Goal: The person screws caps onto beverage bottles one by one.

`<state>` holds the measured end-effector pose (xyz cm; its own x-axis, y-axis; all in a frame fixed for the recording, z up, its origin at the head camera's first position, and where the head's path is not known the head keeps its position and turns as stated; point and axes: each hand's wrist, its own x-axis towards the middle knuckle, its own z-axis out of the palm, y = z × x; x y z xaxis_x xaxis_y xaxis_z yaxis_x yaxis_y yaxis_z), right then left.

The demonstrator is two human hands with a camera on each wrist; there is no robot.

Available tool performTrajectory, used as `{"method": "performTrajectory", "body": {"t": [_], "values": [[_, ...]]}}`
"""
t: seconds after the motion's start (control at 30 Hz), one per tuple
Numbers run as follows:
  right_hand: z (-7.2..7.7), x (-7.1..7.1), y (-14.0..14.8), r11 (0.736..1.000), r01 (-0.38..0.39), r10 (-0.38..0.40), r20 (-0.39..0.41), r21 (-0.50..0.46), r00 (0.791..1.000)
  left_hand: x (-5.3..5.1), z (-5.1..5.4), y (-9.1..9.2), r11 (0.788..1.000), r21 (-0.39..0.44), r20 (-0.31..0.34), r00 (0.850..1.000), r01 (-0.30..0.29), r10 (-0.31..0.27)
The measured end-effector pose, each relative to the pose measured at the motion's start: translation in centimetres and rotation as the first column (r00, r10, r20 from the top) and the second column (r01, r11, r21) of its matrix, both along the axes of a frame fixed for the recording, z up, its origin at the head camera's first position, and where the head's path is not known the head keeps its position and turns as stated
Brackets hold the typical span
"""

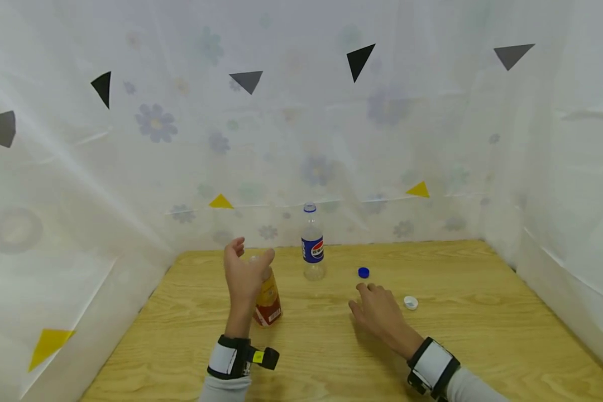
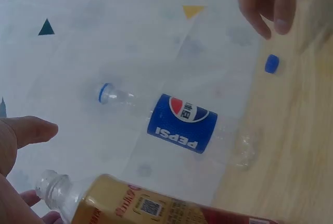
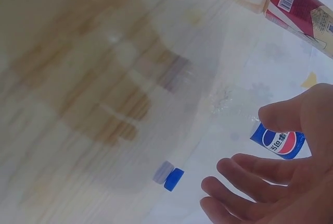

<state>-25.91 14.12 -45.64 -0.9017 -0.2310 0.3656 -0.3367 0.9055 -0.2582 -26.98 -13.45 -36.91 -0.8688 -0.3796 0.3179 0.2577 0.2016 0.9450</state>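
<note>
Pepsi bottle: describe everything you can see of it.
The Pepsi bottle is clear, apparently plastic, narrowing upward to a neck with a blue ring. A blue label wraps its middle, with PEPSI in white lettering and a round red, white and blue emblem. It is uncapped and looks empty. It stands upright toward the back of the wooden-looking table; neither the left hand nor the right hand touches it.

Flowered white sheeting (image 1: pixel 281 151) behind wood-grain tabletop (image 1: pixel 326 357)
</note>
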Motion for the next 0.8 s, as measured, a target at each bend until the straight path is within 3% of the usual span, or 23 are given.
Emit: {"method": "performTrajectory", "body": {"t": [0.23,0.43,0.57,0.8], "values": [[0.1,0.1,-0.1,1.000,0.016,-0.016,0.039,-0.001,0.999,0.8,-2.1,-0.4,0.997,-0.077,0.061,0.998,0.010,-0.005],[0.1,0.2,-0.2,1.000,0.023,-0.023,0.040,0.010,0.999,1.5,-4.5,-0.3,0.986,-0.163,0.121,0.993,0.023,-0.003],[0.0,0.2,-0.3,1.000,0.017,-0.017,0.044,0.008,0.999,1.6,-6.0,-0.2,0.987,-0.160,0.132,0.991,0.022,-0.001],[-0.2,0.4,-0.5,1.000,0.003,-0.004,0.032,0.022,0.999,1.9,-6.7,-0.3,0.988,-0.153,0.135,0.990,-0.008,0.029]]}}
